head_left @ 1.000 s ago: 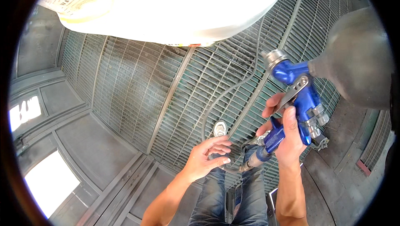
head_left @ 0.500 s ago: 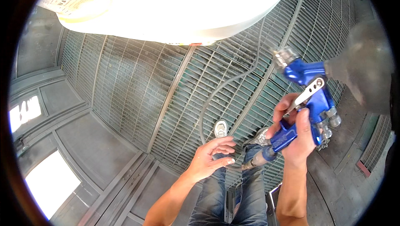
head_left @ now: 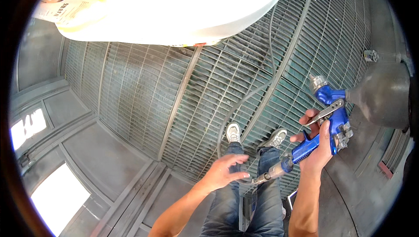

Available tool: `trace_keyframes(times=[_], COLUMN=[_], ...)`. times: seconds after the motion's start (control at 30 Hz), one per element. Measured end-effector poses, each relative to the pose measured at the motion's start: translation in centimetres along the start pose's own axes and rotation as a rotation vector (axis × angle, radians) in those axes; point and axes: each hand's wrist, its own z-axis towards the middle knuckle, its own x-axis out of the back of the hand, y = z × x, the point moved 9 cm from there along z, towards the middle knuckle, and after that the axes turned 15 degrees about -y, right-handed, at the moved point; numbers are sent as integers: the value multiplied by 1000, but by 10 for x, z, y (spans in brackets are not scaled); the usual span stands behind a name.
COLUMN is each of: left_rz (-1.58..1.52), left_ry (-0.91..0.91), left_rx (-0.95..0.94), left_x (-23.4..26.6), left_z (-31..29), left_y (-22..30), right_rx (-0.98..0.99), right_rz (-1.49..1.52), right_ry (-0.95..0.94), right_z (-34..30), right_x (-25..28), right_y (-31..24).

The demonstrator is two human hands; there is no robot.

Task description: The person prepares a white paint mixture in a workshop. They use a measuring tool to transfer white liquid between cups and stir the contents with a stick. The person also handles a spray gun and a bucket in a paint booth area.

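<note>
1 blue spray gun (head_left: 338, 121), right of frame: held in your right hand (head_left: 319, 151), fingers curled round it. 1 grey cup (head_left: 382, 95), far right, joined to the blue spray gun. 1 left hand (head_left: 223, 172), yours, lower centre: fingers half open, empty, beside the grey hose (head_left: 230, 115).

A glossy blue spray gun (head_left: 338, 121) sits tilted in the right grip (head_left: 317, 152), above the floor grating (head_left: 209, 84), its silver nozzle (head_left: 319, 82) aimed forward and slightly left. A metal trigger lever (head_left: 326, 112) slants along the body, and silvery knobs (head_left: 345, 135) cluster at the rear. The large, cloudy grey cup (head_left: 384, 95) tapers into a neck joined to the gun. Below the blue handle (head_left: 304, 149), a pale fitting (head_left: 274, 171) leads to a grey hose (head_left: 239, 104), which loops away across the grating.
</note>
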Motion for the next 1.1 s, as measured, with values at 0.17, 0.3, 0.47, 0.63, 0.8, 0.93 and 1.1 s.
trace_keyframes(times=[0.17, 0.3, 0.47, 0.63, 0.8, 0.93, 1.1], left_rz=[251, 336, 344, 407, 26, 154, 263], left_ry=[-258, -309, -347, -357, -370, -338, -213], left_rx=[85, 62, 75, 69, 55, -151, -301], left_x=[-62, -99, -124, -155, -196, -243, -298], left_z=[4, 2, 10, 20, 39, 61, 85], left_y=[-17, -31, -33, -38, 4, 54, 118], right_rx=[-81, -175, -284, -163, -36, 7, 83], right_rz=[56, 114, 146, 132, 79, -56, -30], right_ry=[-150, -203, -344, -328, -23, 491, 707], right_z=[-17, -25, -34, -33, -46, -91, -138], right_x=[13, 13, 3, 24, 126, 258, 375], right_y=[23, 35, 45, 18, -26, -71, -120])
